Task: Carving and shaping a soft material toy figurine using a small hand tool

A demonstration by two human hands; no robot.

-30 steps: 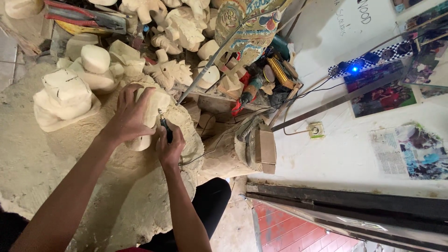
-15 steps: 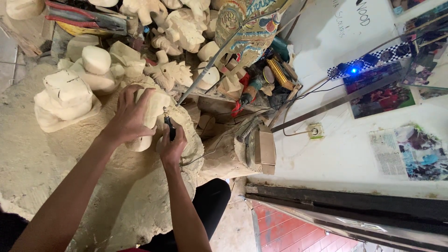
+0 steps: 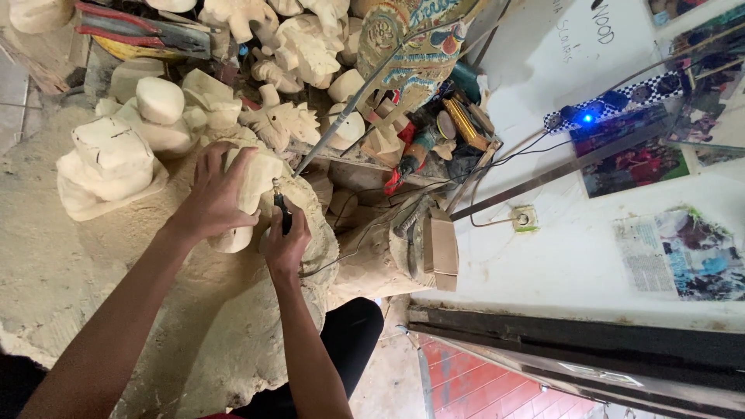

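**woodchip_fan:** Two hands on one piece here. The left hand is wrapped over the top of a pale wooden carving, fingers curled tight around it, pinning it against the dusty lap cloth. The carving sits right in the middle of the work area, just in front of the person's knees.

**rotary_rob:** Yep, and the right hand is closed around a slim dark rotary tool, held like a pen. Its tip points up at the carving's right edge. Can't tell if the bit is actually touching the wood, too small.

**woodchip_fan:** Loads of unfinished stuff behind it too. A blocky carved blank sits to the left, well apart from the hands, and a spiky little carved figure just past the piece in hand.

**rotary_rob:** Also a big painted carved figure further back, a cardboard box to the right, and a wall socket on the white wall with a cable running off it.
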